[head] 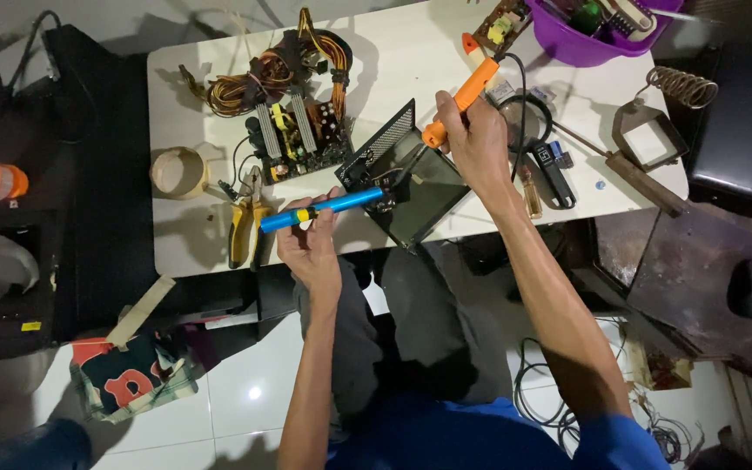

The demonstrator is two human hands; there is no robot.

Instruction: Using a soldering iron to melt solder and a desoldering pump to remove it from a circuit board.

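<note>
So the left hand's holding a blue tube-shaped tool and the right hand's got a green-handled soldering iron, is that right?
Not quite: in the head view, the soldering iron in the right hand has an orange handle, not green. The left hand does hold the blue tube-shaped tool.

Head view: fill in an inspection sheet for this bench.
Surface: white table, crowded.
Job's things: orange soldering iron and blue tube-shaped tool, tips meeting over a black metal case.
Clutter: open circuit board, yellow pliers, tape roll, purple bowl, magnifier.
Hands: left hand grips the blue tool; right hand grips the iron.
Cables: wire bundle on the board; loose cords on the floor.
Surroundings: white tiled floor, patterned bag.
</note>
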